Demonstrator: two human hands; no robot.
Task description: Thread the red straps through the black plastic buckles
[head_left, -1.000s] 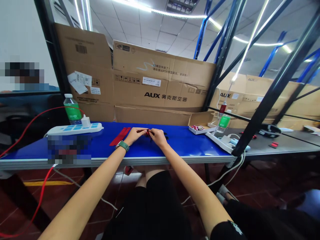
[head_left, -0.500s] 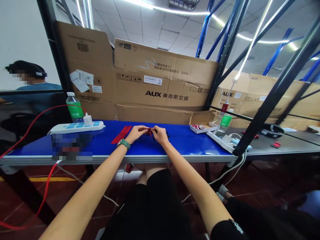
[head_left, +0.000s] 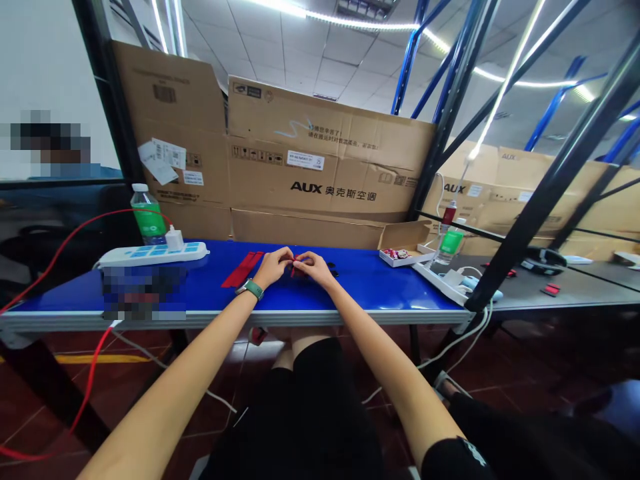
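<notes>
Both hands meet over the middle of the blue tabletop [head_left: 370, 287], fingertips pinched around a small piece of red ribbon [head_left: 295, 263]. My left hand [head_left: 273, 267], with a green-banded watch [head_left: 251, 288] at the wrist, grips it from the left. From the right, the thumb and fingers of my right hand [head_left: 315, 268] close on the same piece. Most of the ribbon is covered by fingers, so its exact shape cannot be made out. Flat red ribbon strips [head_left: 243, 269] lie just left of my left hand. Small black pieces [head_left: 333, 269] rest beside my right hand.
A white power strip [head_left: 155, 255] and a green-labelled bottle [head_left: 149, 215] stand at the left. An open small box [head_left: 400, 257] with red and white items sits back right, near another power strip [head_left: 445, 283]. Tall cardboard [head_left: 320, 180] closes off the back. A person sits far left.
My hands have shifted slightly left, and the right fingers have moved over the ribbon, covering more of it. The black pieces beside my right hand show more clearly.
</notes>
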